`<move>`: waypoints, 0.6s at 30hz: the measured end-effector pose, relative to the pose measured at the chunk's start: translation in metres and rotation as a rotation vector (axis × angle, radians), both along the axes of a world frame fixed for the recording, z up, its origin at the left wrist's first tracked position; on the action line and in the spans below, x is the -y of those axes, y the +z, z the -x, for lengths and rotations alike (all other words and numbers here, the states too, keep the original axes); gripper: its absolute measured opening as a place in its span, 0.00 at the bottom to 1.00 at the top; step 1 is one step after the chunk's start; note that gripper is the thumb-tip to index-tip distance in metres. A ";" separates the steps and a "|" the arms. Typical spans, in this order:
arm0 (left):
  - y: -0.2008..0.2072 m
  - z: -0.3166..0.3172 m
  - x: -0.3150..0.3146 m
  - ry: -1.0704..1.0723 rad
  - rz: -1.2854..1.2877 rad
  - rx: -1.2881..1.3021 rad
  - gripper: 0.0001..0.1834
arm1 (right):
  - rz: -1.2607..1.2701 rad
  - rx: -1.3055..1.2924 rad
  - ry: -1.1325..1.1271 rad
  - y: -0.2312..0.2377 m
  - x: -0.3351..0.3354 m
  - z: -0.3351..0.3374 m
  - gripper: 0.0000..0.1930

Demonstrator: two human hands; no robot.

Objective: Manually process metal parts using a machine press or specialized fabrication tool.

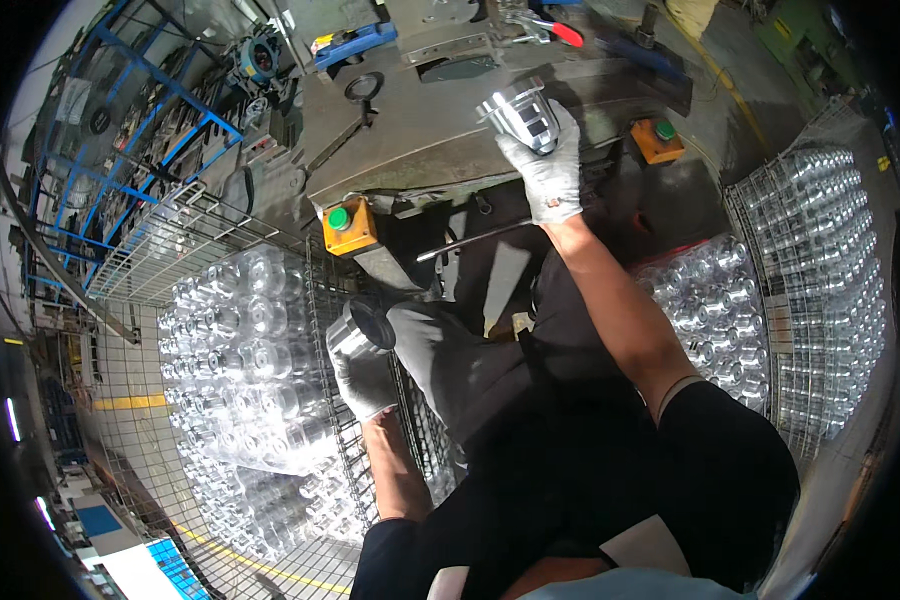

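My right hand (553,178), in a white glove, is closed round a shiny metal cup-shaped part (526,117) with a stepped, narrower end. It holds this part above the front of the grey steel machine table (410,150). Lower and to the left, my gloved left hand (362,378) grips a second metal cup (368,325), whose dark round opening faces up and toward the right. That hand is beside the edge of a wire cage (315,300). Many similar shiny metal cups (245,350) are stacked inside the cage.
Orange button boxes with green buttons sit at the table's front left (349,228) and right (657,141). On the table lie a red-handled tool (562,33), a blue block (356,46) and a dark ring-ended tool (363,88). More caged cups (820,270) stand right; a blue rack (135,130) stands left.
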State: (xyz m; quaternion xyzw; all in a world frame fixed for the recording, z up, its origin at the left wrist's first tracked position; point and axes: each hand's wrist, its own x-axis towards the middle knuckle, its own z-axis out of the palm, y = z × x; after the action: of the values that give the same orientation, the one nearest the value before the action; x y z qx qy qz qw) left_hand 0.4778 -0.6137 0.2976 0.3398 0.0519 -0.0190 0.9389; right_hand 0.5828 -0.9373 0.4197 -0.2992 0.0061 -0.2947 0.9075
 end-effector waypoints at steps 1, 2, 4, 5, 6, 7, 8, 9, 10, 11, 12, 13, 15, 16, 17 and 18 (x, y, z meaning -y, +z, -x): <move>0.001 -0.001 0.004 -0.007 -0.004 -0.001 0.29 | -0.014 0.005 0.012 0.002 0.002 0.004 0.36; -0.001 -0.004 0.010 -0.046 0.017 0.015 0.29 | 0.018 0.006 0.002 -0.002 0.007 0.006 0.37; 0.014 -0.008 0.032 -0.075 0.007 0.044 0.33 | 0.287 -0.082 -0.207 -0.033 0.019 0.001 0.38; 0.014 -0.010 0.038 -0.085 0.004 0.041 0.33 | 0.556 -0.173 -0.405 -0.047 0.027 -0.001 0.38; 0.014 -0.011 0.039 -0.092 0.043 0.002 0.33 | 0.553 -0.175 -0.403 -0.047 0.029 0.002 0.38; 0.014 -0.011 0.041 -0.099 0.084 -0.037 0.33 | 0.538 -0.194 -0.380 -0.045 0.031 0.004 0.41; 0.015 -0.012 0.044 -0.128 0.136 -0.029 0.32 | 0.524 -0.213 -0.361 -0.044 0.032 0.007 0.44; 0.016 -0.013 0.048 -0.130 0.134 -0.032 0.32 | 0.522 -0.216 -0.362 -0.045 0.034 0.009 0.44; 0.017 -0.013 0.051 -0.128 0.163 -0.053 0.32 | 0.524 -0.206 -0.371 -0.045 0.036 0.010 0.42; 0.018 -0.013 0.054 -0.125 0.191 -0.075 0.32 | 0.527 -0.197 -0.381 -0.046 0.038 0.011 0.41; 0.015 -0.012 0.055 -0.147 0.191 -0.087 0.32 | 0.528 -0.201 -0.383 -0.048 0.040 0.011 0.41; 0.014 -0.011 0.057 -0.150 0.192 -0.091 0.32 | 0.539 -0.193 -0.391 -0.050 0.043 0.011 0.39; 0.011 -0.010 0.062 -0.156 0.135 -0.108 0.34 | 0.549 -0.190 -0.404 -0.051 0.047 0.013 0.37; 0.010 -0.009 0.064 -0.160 0.134 -0.113 0.34 | 0.497 -0.209 -0.352 -0.050 0.050 0.015 0.36; 0.009 -0.008 0.066 -0.173 0.113 -0.108 0.35 | 0.443 -0.226 -0.300 -0.050 0.051 0.017 0.34; 0.009 -0.007 0.067 -0.186 0.092 -0.103 0.35 | 0.429 -0.239 -0.306 -0.052 0.052 0.017 0.33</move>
State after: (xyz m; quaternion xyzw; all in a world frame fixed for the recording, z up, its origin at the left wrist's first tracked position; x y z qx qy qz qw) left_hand 0.4844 -0.6811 0.3062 0.2981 0.0676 -0.1257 0.9438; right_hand 0.5661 -0.9890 0.3678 -0.5126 0.0956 -0.3853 0.7614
